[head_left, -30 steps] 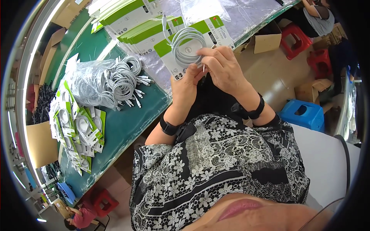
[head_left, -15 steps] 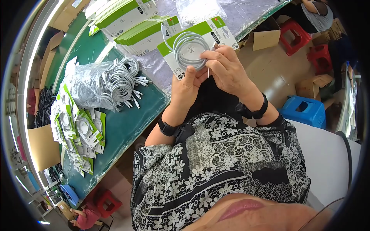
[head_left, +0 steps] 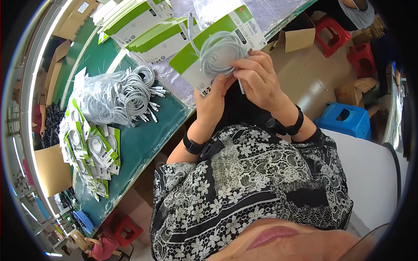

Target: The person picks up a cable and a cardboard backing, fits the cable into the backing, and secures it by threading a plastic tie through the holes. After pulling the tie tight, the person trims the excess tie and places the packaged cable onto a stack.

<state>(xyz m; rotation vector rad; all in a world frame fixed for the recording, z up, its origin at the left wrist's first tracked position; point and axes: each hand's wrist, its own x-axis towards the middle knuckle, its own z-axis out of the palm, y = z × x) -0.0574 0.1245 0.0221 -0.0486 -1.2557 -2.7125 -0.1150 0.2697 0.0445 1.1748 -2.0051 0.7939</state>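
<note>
A coiled grey USB cable lies against a green and white backing card, both held up in front of me. My left hand grips the card's lower edge, its thumb on the front by the coil. With bent fingers my right hand pinches the coil's right side where it meets the card. One plug end sticks up at the coil's upper left, and a short pale end hangs below my right fingers. What those fingertips press on is partly hidden.
On the green table sits a plastic bag spilling coiled cables. Nearer lies a heap of carded cables. Stacks of backing cards stand at the back. A blue stool, red stools and open cartons are to the right.
The card and coil have shifted slightly left and tilted, and the coil looks blurred and looser. Both hands stay on them, my right fingers still at the coil's right side.
</note>
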